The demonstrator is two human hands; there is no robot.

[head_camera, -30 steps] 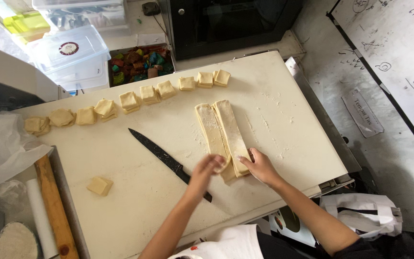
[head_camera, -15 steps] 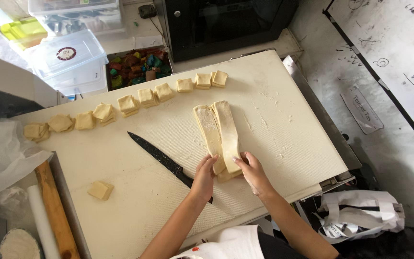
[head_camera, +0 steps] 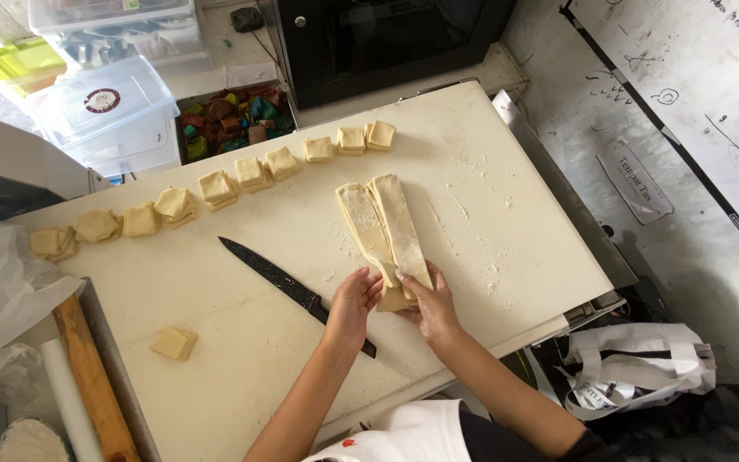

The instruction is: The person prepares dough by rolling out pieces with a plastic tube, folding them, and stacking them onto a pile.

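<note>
Dough strips (head_camera: 384, 224) lie with near ends in both hands' grip.

The light is soft and bright all over. The board (head_camera: 241, 342) looks pale and a bit washed out. Shadows are small and faint. Everything looks fairly sharp.

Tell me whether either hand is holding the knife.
No: the knife lies on the board while both hands grip the dough strips.

Both hands (head_camera: 395, 299) together, fingers seemingly curled
</note>
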